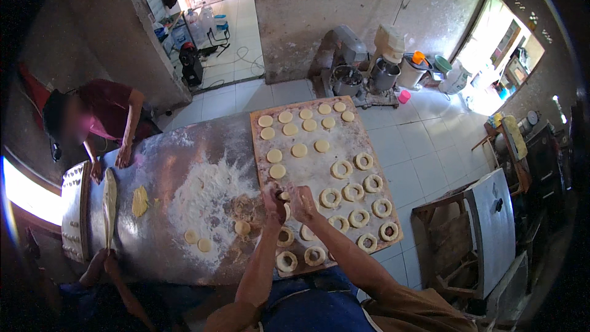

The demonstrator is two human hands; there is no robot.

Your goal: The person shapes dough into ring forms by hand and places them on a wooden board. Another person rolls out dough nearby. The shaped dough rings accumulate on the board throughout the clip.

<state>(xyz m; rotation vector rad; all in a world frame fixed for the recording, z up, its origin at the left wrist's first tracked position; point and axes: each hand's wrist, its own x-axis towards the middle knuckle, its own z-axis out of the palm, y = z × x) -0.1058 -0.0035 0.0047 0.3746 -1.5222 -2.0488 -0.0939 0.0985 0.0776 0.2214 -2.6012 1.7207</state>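
Over the left side of a floured wooden board (362, 233), my left hand (273, 204) and my right hand (302, 205) are close together. Both have curled fingers on a small pale piece of dough (284, 196), mostly hidden by them. Flat dough rounds (299, 150) lie in rows on the board's far part. Dough rings (330, 198) with open centres cover its near and right parts, some partly hidden under my forearms. Left of my hands, a dough round (242, 228) sits on the metal table, with two more rounds (203, 245) farther left.
Loose flour (206, 193) is spread over the metal table (166, 147). At its left end, a co-worker (104, 110) and another person's hands (101, 264) are by a long dough strip (109, 203). A tray of small pieces (75, 209) stands beyond. Mixers (386, 55) stand by the wall.
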